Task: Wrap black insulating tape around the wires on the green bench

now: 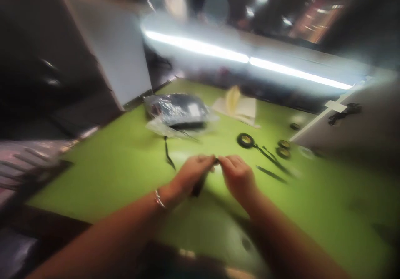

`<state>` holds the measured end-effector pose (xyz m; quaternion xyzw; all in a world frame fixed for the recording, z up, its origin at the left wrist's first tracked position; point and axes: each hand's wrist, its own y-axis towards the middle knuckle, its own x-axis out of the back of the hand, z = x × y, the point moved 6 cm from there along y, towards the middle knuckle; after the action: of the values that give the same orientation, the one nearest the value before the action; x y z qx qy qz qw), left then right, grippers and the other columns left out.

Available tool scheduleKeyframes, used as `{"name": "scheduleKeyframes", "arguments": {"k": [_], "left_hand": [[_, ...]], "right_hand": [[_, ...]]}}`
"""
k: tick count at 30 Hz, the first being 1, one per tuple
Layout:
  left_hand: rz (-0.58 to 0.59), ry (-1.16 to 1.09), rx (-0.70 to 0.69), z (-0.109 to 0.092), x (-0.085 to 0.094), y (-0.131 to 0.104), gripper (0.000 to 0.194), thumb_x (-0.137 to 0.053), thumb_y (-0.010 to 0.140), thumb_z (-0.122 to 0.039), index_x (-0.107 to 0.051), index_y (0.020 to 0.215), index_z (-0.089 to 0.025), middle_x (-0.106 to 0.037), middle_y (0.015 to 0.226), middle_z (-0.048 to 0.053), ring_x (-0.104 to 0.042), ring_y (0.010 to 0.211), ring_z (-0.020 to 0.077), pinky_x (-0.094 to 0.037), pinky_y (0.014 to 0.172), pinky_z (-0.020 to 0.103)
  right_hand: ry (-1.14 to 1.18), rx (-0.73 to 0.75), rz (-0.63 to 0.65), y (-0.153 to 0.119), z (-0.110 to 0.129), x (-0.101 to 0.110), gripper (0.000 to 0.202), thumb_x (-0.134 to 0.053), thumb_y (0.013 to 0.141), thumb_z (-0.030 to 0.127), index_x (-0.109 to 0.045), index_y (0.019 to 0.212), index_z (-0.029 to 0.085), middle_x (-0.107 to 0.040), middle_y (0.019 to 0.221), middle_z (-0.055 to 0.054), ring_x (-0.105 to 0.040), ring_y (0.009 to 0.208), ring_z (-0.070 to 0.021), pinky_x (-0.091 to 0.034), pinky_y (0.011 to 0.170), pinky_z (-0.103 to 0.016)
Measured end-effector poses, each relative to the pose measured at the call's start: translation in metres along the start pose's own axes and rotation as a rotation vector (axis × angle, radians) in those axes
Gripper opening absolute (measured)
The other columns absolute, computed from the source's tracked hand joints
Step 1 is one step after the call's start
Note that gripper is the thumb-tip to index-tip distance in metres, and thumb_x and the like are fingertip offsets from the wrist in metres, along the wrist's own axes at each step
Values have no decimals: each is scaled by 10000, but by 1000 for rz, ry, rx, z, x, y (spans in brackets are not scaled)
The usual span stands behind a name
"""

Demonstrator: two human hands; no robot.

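Observation:
Over the green table, my left hand and my right hand meet at their fingertips. Both are closed in a pinch on a small dark piece, too blurred for me to tell its kind. A dark, elongated part shows beneath my left palm; whether it joins the pinched piece, I cannot tell. Just beyond my left hand, a thin black strip lies on the table. A roll of black tape sits past my right hand.
A clear plastic bag with dark contents lies at the back left. Behind it to the right is a yellowish item on pale paper. Small tape rolls and a dark strip lie to the right. White panels flank the table.

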<state>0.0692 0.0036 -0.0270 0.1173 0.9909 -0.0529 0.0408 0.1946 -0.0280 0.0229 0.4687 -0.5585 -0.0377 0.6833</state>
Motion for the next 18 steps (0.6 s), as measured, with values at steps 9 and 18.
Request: {"name": "scheduleKeyframes", "arguments": {"k": [9, 18], "left_hand": [[-48, 101, 37, 2, 8, 0, 522, -542, 799, -604, -717, 654, -134, -517, 445, 7, -380, 434, 102, -285, 465, 261], [-41, 151, -19, 4, 10, 5, 397, -578, 814, -479, -722, 695, -128, -651, 580, 49, -503, 519, 129, -351, 530, 254]], "right_hand": [[41, 17, 20, 0, 0, -1, 190, -472, 904, 85, -634, 882, 182, -654, 760, -48, -549, 735, -170, -421, 649, -279], [261, -64, 64, 2, -14, -7, 122, -520, 894, 166, -640, 873, 183, -662, 755, -49, -561, 734, -176, -463, 694, -301]]}}
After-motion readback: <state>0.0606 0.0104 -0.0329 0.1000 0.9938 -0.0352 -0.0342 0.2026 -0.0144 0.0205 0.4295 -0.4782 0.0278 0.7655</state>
